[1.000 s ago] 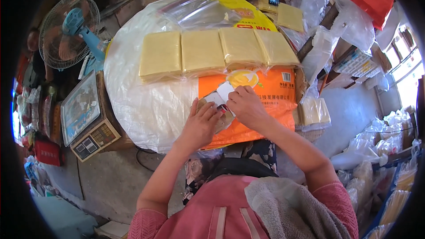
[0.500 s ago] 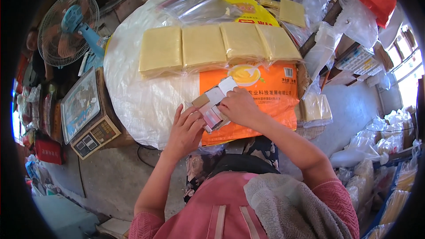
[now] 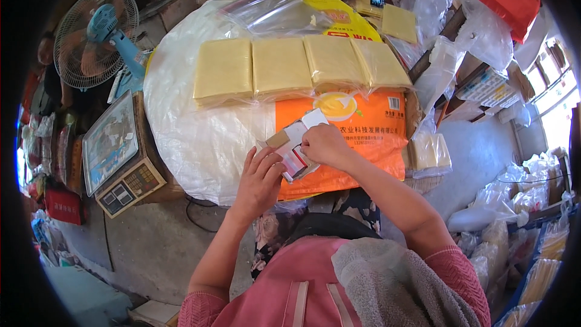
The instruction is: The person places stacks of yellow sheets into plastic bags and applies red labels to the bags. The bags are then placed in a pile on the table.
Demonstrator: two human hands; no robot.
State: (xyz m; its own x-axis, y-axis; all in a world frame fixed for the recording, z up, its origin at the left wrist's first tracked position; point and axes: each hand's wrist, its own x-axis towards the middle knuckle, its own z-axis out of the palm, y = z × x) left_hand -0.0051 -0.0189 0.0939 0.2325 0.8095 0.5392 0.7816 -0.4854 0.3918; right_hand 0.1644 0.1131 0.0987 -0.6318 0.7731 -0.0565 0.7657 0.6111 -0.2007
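The small box [image 3: 295, 162] seems to be of thin cardboard, rectangular, greyish white with brown and red-pink parts, and a white flap sticks out at its far end. It is slanted between the two hands, over the smooth orange sack [image 3: 369, 168]. The left hand [image 3: 258, 180] has its fingers slightly spread, the tips against the box's left side. The right hand [image 3: 327, 145] has its fingers curled and pressed together at the right edge; whether they pinch it, I cannot tell from here. Beyond, four squarish yellow stacks [image 3: 280, 66] lie in glossy clear plastic, near wrinkled white sheeting [image 3: 196, 151].
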